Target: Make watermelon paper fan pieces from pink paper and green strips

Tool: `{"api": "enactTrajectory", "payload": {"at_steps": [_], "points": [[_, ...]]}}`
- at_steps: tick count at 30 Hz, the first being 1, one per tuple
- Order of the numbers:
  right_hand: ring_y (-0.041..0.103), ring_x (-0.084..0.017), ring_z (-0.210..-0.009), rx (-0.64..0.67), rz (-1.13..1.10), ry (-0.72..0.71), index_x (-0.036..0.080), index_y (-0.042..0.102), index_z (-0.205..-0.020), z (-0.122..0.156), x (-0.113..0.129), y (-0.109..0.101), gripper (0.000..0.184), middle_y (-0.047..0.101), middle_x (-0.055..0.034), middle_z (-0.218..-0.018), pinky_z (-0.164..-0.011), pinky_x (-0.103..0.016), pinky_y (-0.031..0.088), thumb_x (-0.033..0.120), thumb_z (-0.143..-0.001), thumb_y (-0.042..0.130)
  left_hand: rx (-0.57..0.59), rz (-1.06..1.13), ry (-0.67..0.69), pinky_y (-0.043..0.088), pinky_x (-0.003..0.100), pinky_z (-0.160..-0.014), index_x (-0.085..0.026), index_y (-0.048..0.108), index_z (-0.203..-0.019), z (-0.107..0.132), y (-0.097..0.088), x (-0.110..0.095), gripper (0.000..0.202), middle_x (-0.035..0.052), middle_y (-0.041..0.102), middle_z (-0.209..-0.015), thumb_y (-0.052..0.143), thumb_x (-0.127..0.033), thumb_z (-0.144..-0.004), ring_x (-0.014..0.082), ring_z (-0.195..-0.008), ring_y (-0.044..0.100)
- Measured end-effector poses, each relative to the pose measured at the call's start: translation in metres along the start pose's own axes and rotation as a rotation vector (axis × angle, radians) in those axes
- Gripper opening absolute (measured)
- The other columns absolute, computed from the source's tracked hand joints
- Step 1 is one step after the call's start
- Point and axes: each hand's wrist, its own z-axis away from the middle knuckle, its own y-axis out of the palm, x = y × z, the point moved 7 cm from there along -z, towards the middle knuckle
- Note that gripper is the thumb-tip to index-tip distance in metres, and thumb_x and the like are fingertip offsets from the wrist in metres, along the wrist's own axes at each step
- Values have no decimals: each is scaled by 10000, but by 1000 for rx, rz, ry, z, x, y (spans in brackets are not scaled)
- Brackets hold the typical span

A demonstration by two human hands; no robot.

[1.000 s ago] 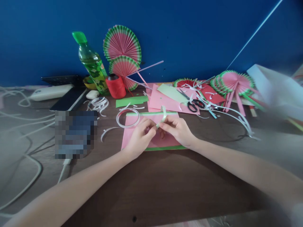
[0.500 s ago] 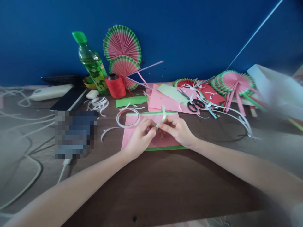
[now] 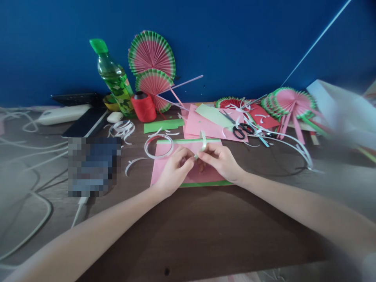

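Observation:
A narrow pale-green paper strip (image 3: 203, 141) is pinched between my two hands, its free end curling upward. My left hand (image 3: 178, 167) is closed, thumb and forefinger on the strip's lower end. Just beside it, my right hand (image 3: 219, 159) is closed with its fingertips on the same strip. Both hands hover over a pink sheet (image 3: 164, 167) with green bands along its far and near edges. A roll of white double-sided tape (image 3: 146, 148) lies at the sheet's far left corner. The strip's lower end is partly hidden by my fingers.
Black-handled scissors (image 3: 243, 130) rest on pink paper (image 3: 196, 121) behind my hands. A red thread spool (image 3: 143, 107), a green-capped bottle (image 3: 113, 78) and pleated paper fans (image 3: 152, 53) stand by the blue wall. At left lie a blurred-out phone (image 3: 95, 168) and white cables (image 3: 44, 203).
My right hand and the strip have shifted very slightly to the right. Both hands keep hold of the strip, and the rest looks the same.

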Motion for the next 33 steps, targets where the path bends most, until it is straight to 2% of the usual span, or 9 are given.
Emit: {"api": "enactTrajectory", "payload": {"at_steps": [5,11,18,21,26,30,33], "points": [[587,-98,-486,12,-35,2,158,558,-695,0,-2,1,305,601,24,-550,-538,-257,523,449,-734,640,-10,5,-8,369,255,-634,-183,432,-626,0,-1,3,133,-15,443,-677,411,-125,-744,116,-661,435],[583,-94,-479,11,-31,-3,159,542,-684,-1,-4,-1,265,601,28,-527,-529,-240,509,396,-747,644,-11,18,-20,369,257,-636,-187,420,-619,1,-1,2,165,-15,438,-673,437,-199,-782,120,-663,434],[579,-94,-480,21,-50,-13,151,556,-681,-1,-1,1,249,596,23,-539,-526,-247,511,373,-752,643,-32,3,-24,368,251,-643,-185,428,-611,-1,-2,4,144,-21,439,-668,422,-150,-751,117,-660,433],[572,-98,-479,-28,-134,-18,152,559,-684,-4,-4,-5,256,600,22,-573,-492,-260,519,382,-734,659,-55,57,-83,372,250,-657,-184,452,-619,-1,-4,10,126,-21,465,-667,435,-169,-743,122,-677,452],[567,-87,-484,-166,-292,-43,168,534,-666,-12,-10,-28,228,603,31,-585,-463,-230,493,344,-737,661,-167,333,-258,372,215,-646,-178,486,-593,-4,-11,28,129,-28,485,-628,449,-174,-717,103,-652,454],[565,-85,-486,-244,-323,-126,177,531,-649,-16,-3,-43,207,604,33,-588,-464,-229,482,318,-734,656,-303,698,-369,376,186,-632,-163,494,-572,-7,-16,38,118,-30,474,-595,483,-140,-687,78,-611,447],[563,-85,-491,-274,-315,-176,181,540,-670,-17,5,-50,181,602,36,-593,-464,-232,480,310,-740,644,-377,869,-459,396,190,-625,-158,471,-566,-9,-19,38,135,-28,460,-587,473,-123,-696,72,-580,448]]}}
